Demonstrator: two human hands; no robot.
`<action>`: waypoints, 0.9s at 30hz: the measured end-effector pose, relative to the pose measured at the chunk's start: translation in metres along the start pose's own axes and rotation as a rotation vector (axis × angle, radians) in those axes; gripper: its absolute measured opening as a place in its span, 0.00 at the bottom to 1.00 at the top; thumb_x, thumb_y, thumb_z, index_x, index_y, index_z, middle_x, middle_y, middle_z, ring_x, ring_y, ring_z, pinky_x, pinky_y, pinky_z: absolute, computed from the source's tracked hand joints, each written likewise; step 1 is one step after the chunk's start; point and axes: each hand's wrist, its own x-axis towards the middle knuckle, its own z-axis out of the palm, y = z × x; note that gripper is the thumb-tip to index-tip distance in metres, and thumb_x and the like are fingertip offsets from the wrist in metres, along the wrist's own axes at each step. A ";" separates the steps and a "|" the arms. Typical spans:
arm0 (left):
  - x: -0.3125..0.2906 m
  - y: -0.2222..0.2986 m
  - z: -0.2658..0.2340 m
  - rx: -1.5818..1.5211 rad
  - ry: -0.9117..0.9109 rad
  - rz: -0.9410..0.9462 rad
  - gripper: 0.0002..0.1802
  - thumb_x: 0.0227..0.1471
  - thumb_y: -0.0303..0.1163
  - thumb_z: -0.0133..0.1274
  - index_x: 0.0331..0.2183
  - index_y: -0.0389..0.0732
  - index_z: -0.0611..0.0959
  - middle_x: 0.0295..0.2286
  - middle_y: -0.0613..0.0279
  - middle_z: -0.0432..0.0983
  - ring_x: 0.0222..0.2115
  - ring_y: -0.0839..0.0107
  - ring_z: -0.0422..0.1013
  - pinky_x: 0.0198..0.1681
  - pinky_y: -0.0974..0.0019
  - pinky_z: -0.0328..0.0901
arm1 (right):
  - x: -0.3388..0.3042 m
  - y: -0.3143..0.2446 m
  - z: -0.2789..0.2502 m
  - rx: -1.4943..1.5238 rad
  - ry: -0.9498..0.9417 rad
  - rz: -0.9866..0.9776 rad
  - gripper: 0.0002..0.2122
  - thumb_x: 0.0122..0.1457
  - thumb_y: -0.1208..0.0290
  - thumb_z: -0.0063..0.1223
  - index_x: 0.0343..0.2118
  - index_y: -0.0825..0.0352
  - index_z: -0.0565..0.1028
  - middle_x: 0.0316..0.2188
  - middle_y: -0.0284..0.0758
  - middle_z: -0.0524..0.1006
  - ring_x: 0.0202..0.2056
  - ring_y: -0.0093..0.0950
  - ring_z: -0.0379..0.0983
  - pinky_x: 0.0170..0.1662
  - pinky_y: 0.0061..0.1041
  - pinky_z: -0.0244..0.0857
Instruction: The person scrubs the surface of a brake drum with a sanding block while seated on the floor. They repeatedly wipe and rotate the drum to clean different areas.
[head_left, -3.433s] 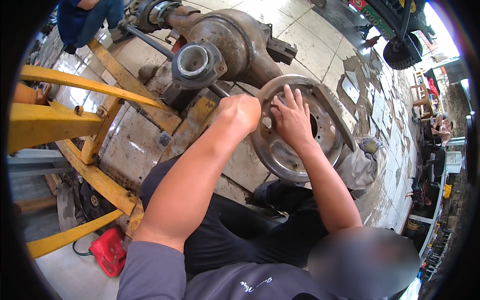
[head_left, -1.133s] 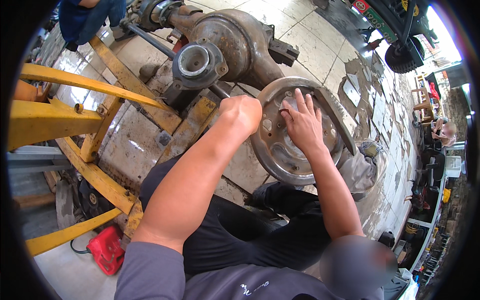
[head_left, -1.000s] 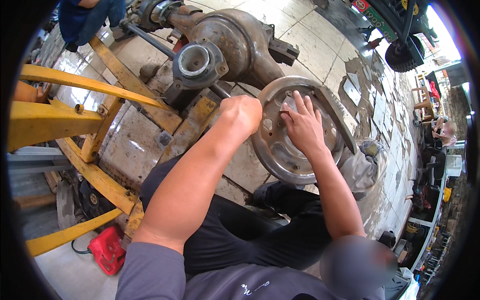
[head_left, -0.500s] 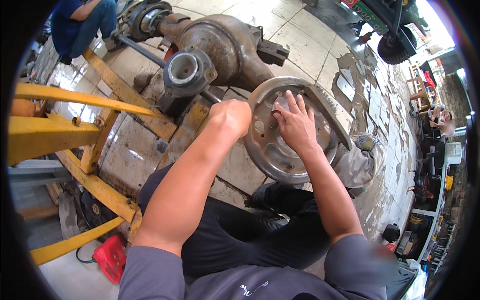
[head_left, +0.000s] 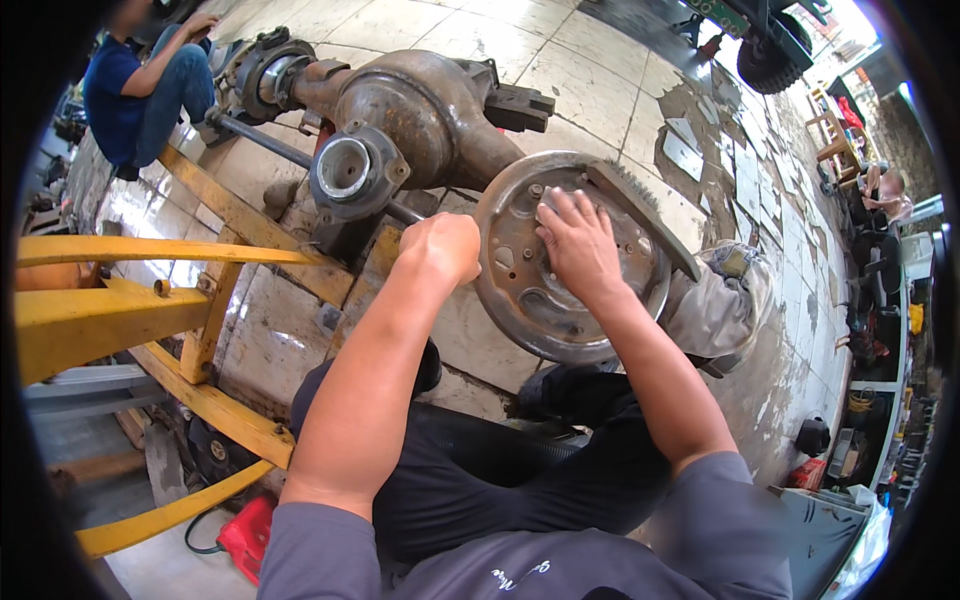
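A round metal brake backing plate (head_left: pixel 515 300), brown with rust and grease, stands tilted in front of me. My left hand (head_left: pixel 442 248) is closed at its left rim; the fingertips are hidden behind the edge. My right hand (head_left: pixel 582 240) lies on the plate's face, fingers stretched out and slightly blurred at the tips. Whether anything thin is under the palm does not show. Across the plate's upper right edge rests a wire brush (head_left: pixel 650 228) with dark bristles and a long handle. A bunched grey cloth (head_left: pixel 725 300) is just right of the plate.
Beyond the plate lies a rusty axle housing (head_left: pixel 400 110) with a hub flange (head_left: pixel 345 170). Yellow steel frame legs (head_left: pixel 120 320) stand at left, near a red case (head_left: pixel 248 535). A person (head_left: pixel 130 95) squats at upper left. Broken tiles (head_left: pixel 690 150) cover the floor at right.
The view has shifted, moving the plate and axle slightly left in the picture. My right hand has shifted a little on the plate's face; my left stays at the rim.
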 end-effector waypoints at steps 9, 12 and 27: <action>0.001 -0.002 0.002 0.010 0.013 0.014 0.19 0.49 0.40 0.63 0.39 0.36 0.84 0.41 0.47 0.80 0.45 0.54 0.75 0.50 0.56 0.69 | 0.002 -0.017 0.000 -0.075 -0.108 0.014 0.19 0.63 0.67 0.45 0.56 0.62 0.70 0.61 0.36 0.67 0.64 0.39 0.57 0.65 0.55 0.46; 0.001 0.000 0.002 0.024 0.018 0.014 0.19 0.49 0.41 0.63 0.39 0.36 0.85 0.40 0.47 0.79 0.45 0.54 0.75 0.50 0.56 0.69 | 0.003 -0.013 0.002 -0.081 -0.115 0.014 0.20 0.62 0.71 0.42 0.57 0.67 0.69 0.61 0.40 0.66 0.64 0.37 0.59 0.66 0.54 0.43; 0.004 -0.004 0.007 0.019 0.043 0.042 0.21 0.47 0.41 0.64 0.39 0.34 0.85 0.39 0.44 0.80 0.44 0.52 0.75 0.49 0.57 0.69 | 0.012 -0.027 -0.008 -0.108 -0.150 0.062 0.19 0.60 0.72 0.41 0.54 0.71 0.71 0.57 0.44 0.71 0.61 0.40 0.63 0.67 0.49 0.43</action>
